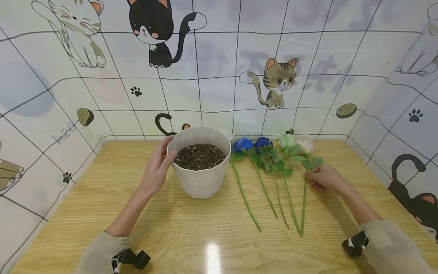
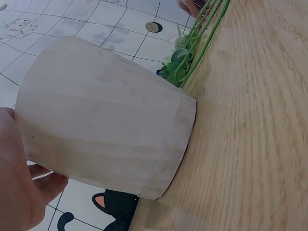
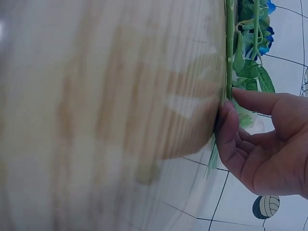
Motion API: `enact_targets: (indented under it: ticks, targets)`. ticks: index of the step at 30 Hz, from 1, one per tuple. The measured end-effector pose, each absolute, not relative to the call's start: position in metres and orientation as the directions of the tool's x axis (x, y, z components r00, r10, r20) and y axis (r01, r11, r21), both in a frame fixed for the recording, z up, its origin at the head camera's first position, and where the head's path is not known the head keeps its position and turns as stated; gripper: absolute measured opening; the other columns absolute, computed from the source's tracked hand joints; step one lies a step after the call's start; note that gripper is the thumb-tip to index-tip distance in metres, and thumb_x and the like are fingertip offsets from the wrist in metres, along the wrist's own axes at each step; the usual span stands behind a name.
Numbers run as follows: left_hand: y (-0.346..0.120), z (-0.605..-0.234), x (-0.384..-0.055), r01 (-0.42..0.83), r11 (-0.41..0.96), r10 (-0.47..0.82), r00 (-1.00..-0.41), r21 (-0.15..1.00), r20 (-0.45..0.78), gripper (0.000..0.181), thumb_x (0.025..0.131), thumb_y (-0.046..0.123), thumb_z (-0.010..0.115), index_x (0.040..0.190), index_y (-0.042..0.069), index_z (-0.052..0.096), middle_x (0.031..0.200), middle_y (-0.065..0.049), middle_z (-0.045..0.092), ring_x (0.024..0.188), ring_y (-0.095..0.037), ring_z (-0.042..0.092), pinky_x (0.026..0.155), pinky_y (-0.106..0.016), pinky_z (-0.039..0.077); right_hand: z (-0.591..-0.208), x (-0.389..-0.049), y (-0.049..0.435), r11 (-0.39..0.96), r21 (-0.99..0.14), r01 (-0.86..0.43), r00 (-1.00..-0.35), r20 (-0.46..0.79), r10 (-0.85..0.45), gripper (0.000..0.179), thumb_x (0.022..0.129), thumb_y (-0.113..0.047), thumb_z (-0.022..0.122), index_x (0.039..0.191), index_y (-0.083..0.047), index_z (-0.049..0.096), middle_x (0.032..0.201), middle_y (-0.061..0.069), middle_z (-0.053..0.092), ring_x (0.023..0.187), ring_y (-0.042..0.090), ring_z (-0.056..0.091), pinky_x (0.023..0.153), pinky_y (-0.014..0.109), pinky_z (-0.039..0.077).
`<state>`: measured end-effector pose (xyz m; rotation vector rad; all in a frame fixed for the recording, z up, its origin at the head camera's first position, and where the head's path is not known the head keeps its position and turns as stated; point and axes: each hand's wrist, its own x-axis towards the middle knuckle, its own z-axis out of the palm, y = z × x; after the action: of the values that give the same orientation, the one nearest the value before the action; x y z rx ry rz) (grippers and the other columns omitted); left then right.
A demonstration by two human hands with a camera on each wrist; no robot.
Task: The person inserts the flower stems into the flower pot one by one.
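Note:
A white flower pot filled with dark soil stands upright on the wooden table. My left hand rests against its left side at the rim, thumb in front and fingers farther back; the left wrist view shows those fingers fairly straight along the pot wall. To the right lie several long-stemmed roses: blue roses, a whitish-green rose and a pale pink rose. With thumb and forefinger my right hand pinches the pink rose's green stem below its leaves.
A cloth backdrop printed with cats and grid lines rises behind the wooden table and along both sides. Rose stems point toward the table's front, their lower ends crossing at the right. Black wrist devices sit at both sleeves.

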<state>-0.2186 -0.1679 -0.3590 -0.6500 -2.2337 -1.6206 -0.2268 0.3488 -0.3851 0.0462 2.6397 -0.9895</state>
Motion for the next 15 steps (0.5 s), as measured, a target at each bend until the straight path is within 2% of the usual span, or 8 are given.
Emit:
enact_targets:
  ticks: [7,11,15]
  targets:
    - [-0.1684,-0.3615,-0.2192,0.529,0.244,0.168,-0.849,0.813,0.501,0.049,0.108,0.019,0.045,0.154,0.006,0.037,0.148,-0.017,0.047,0.131,-0.035,0.05,0.102,-0.022,0.043,-0.3836,-0.2303,0.3462,0.767,-0.618,0.171,-0.95,-0.31,-0.038,0.032,0.099,-0.016,0.062,0.072,0.003,0.067,0.064,0.002,0.063,0.058,0.012,0.062,0.056,0.028,0.056]
    - [-0.1686,-0.3641,-0.2215,0.543,0.235,0.176,-0.84,0.806,0.514,0.048,0.108,0.018,0.045,0.154,0.006,0.037,0.145,-0.019,0.049,0.128,-0.037,0.052,0.097,-0.021,0.044,-0.3814,-0.2299,0.3482,0.704,-0.682,0.199,-0.953,-0.303,-0.024,0.023,0.094,-0.011,0.062,0.077,0.004,0.065,0.066,0.002,0.064,0.058,0.011,0.061,0.055,0.026,0.054]
    - [-0.1686,-0.3667,-0.2238,0.551,0.228,0.184,-0.834,0.803,0.52,0.048,0.108,0.017,0.044,0.154,0.008,0.037,0.144,-0.018,0.05,0.128,-0.037,0.052,0.095,-0.021,0.045,-0.3797,-0.228,0.3523,0.64,-0.737,0.215,-0.955,-0.296,-0.02,0.02,0.096,-0.011,0.056,0.082,0.002,0.064,0.066,0.0,0.062,0.056,0.007,0.056,0.053,0.021,0.048]
